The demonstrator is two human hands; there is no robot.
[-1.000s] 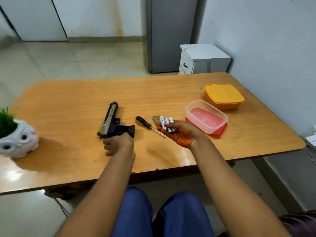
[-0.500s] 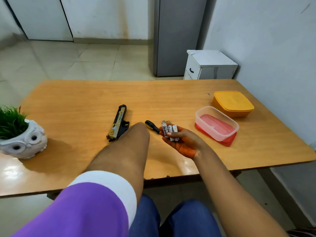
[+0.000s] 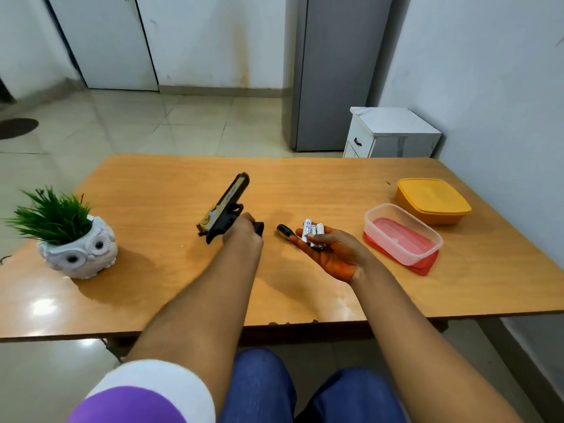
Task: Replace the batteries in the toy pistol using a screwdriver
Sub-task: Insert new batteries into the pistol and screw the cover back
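Observation:
A black and gold toy pistol (image 3: 224, 207) lies on the wooden table (image 3: 158, 279), barrel pointing away. My left hand (image 3: 242, 232) grips its handle at the near end. My right hand (image 3: 331, 251) is palm up just right of it, its fingers curled round three white batteries (image 3: 312, 232). The screwdriver (image 3: 283, 232) lies on the table between the hands; only its black and yellow handle shows, the shaft being hidden behind my right fingers.
A clear plastic box (image 3: 403, 236) on a red lid stands at the right, with a closed orange box (image 3: 432, 201) behind it. A white owl pot with a green plant (image 3: 76, 245) sits at the left. A wall runs along the right side.
My left arm has reached forward and my left hand has taken hold of the pistol's handle. The right hand stays where it was with the batteries. The camera has tilted up.

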